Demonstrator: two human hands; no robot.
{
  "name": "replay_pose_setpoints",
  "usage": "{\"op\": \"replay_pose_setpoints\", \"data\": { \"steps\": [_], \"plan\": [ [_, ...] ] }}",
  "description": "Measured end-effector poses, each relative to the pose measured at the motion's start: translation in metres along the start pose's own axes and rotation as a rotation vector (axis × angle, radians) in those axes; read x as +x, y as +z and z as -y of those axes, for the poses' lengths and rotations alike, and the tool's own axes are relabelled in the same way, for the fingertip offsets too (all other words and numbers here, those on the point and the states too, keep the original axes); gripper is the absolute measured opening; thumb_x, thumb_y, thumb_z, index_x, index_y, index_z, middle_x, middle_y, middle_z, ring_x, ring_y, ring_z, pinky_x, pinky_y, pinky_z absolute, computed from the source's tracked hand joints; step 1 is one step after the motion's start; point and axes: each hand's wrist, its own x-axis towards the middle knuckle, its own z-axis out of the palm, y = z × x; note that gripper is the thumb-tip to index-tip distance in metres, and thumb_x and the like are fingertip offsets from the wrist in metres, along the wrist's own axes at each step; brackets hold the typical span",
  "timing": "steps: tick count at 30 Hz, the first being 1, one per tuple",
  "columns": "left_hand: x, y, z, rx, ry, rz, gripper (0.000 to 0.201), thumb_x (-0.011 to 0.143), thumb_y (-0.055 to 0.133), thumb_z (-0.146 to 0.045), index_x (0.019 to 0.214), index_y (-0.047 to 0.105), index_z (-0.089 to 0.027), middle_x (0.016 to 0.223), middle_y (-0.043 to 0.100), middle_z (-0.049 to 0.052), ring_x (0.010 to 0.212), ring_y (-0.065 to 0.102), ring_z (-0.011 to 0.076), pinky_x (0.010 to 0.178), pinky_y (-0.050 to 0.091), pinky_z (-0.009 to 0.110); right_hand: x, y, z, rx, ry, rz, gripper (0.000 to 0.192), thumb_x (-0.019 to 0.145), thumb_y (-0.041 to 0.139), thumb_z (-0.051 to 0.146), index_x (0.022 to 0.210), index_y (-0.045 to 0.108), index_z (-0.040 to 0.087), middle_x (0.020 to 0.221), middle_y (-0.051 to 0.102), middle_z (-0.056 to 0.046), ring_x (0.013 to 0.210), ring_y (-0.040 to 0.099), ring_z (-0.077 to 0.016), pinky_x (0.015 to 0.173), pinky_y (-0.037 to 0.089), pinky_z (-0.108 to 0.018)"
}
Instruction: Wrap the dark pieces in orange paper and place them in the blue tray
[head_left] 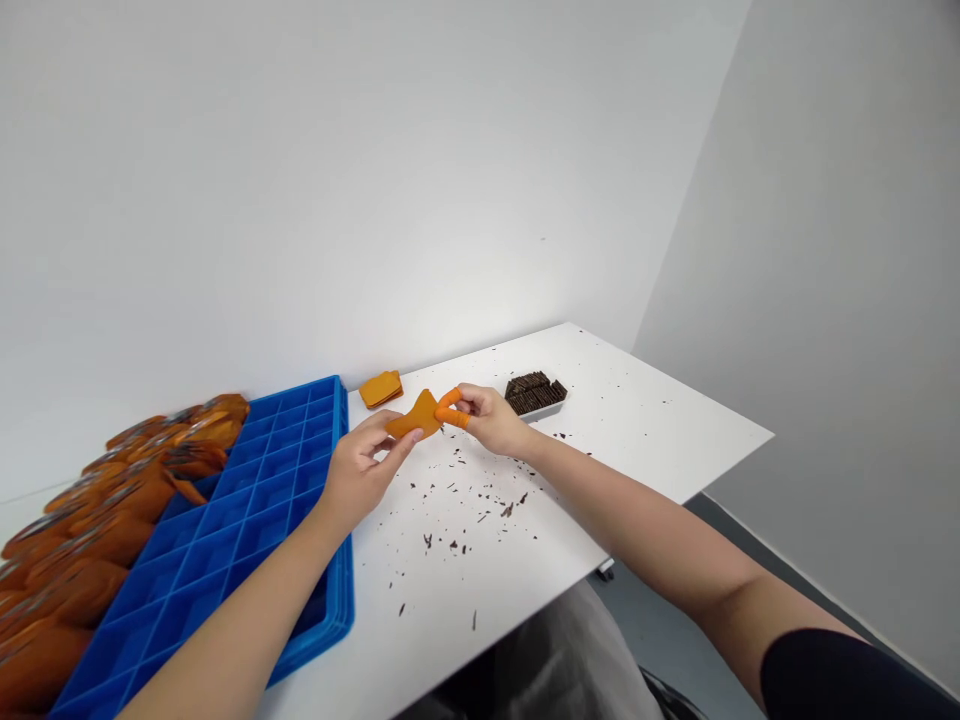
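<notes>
Item: orange pouch [415, 417], small and flat, held in the air above the white table [660, 420], just right of the blue tray [247, 500] and in front of the far wall. Left hand [361, 470]: thumb and fingers pinched on the pouch's near lower edge; the fingers under it are hidden by the pouch and the back of the hand. Right hand [487, 415]: closed on the pouch's right corner, with orange finger cots [448, 408] on the thumb and forefinger; whether anything sits between those tips and the pouch cannot be made out, and the remaining fingers are curled out of sight behind the knuckles. Blue tray: gridded into many square cells, contents of the cells not visible from this angle; its near corner is crossed by the left forearm and its lower left end is cut off by the frame edge; it appears stacked on at least one more tray, count unclear. Orange pile [112, 520]: a heap of similar pouches left of the tray, blurred, with dark marks too indistinct to read, partly cut off at the left edge. Small orange stack [381, 388]: flat pieces beyond the pouch, near the wall. Dark strips [534, 390]: packed in a shallow white dish [551, 406] just behind the right hand, material not identifiable. Dark crumbs [465, 500]: scattered over the table between the arms.
</notes>
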Motion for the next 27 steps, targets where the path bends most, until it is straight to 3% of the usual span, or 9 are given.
{"op": "replay_pose_setpoints", "data": {
  "steps": [4,9,14,19,21,24,27],
  "plan": [
    [-0.001,0.0,0.0,-0.068,0.028,0.081,0.032,0.097,0.07,-0.039,0.071,0.069,-0.021,0.094,0.071,0.004,0.083,0.065,0.0178,0.065,0.052,0.029,-0.002,-0.001,0.001,-0.073,-0.078,0.05,0.037,0.095,0.069,0.06,0.091,0.072,0.024,0.074,0.038,0.004,0.069,0.042,-0.0142,0.067,0.042,-0.03],
    [0.0,-0.001,-0.002,-0.063,0.018,0.098,0.039,0.098,0.069,-0.041,0.066,0.063,-0.02,0.089,0.067,0.004,0.079,0.063,0.0168,0.06,0.048,0.028,-0.004,-0.004,0.008,-0.132,-0.088,0.1,0.034,0.098,0.066,0.058,0.092,0.071,0.024,0.076,0.04,0.004,0.07,0.043,-0.0148,0.069,0.042,-0.03],
    [0.001,0.0,-0.001,0.077,0.072,0.089,0.02,0.098,0.068,-0.039,0.089,0.067,-0.021,0.089,0.062,0.003,0.08,0.06,0.0161,0.061,0.049,0.027,-0.007,-0.003,0.008,-0.251,-0.156,0.132,0.026,0.102,0.063,0.047,0.093,0.065,0.023,0.077,0.043,0.003,0.072,0.046,-0.0153,0.068,0.042,-0.029],
    [0.003,0.001,-0.002,0.194,0.131,-0.034,0.018,0.097,0.067,-0.033,0.106,0.055,-0.023,0.101,0.057,0.003,0.081,0.058,0.0159,0.072,0.055,0.032,-0.01,-0.002,0.01,-0.414,-0.147,0.163,0.015,0.1,0.055,0.036,0.093,0.051,0.023,0.081,0.053,0.001,0.069,0.047,-0.015,0.063,0.037,-0.029],
    [0.004,-0.001,-0.003,0.266,0.236,-0.091,0.019,0.095,0.067,-0.029,0.105,0.052,-0.023,0.099,0.055,0.003,0.081,0.057,0.0174,0.075,0.054,0.035,-0.01,-0.003,0.01,-0.452,-0.124,0.189,0.014,0.098,0.053,0.034,0.092,0.045,0.023,0.081,0.056,0.001,0.066,0.047,-0.0149,0.062,0.035,-0.029],
    [0.005,-0.007,-0.01,0.45,0.502,-0.163,0.026,0.089,0.071,-0.024,0.106,0.051,-0.024,0.096,0.056,0.004,0.089,0.058,0.0231,0.079,0.053,0.041,-0.01,-0.005,0.008,-0.508,-0.147,0.223,0.014,0.095,0.051,0.031,0.089,0.041,0.024,0.08,0.056,0.0,0.066,0.047,-0.0159,0.062,0.033,-0.03],
    [0.004,-0.016,-0.03,0.615,0.806,-0.133,0.03,0.082,0.076,-0.021,0.101,0.054,-0.025,0.093,0.06,0.004,0.087,0.061,0.0238,0.087,0.054,0.049,-0.01,-0.008,0.003,-0.53,-0.178,0.25,0.01,0.093,0.048,0.027,0.087,0.04,0.024,0.082,0.058,-0.001,0.069,0.049,-0.0176,0.064,0.034,-0.031]
  ]
}}
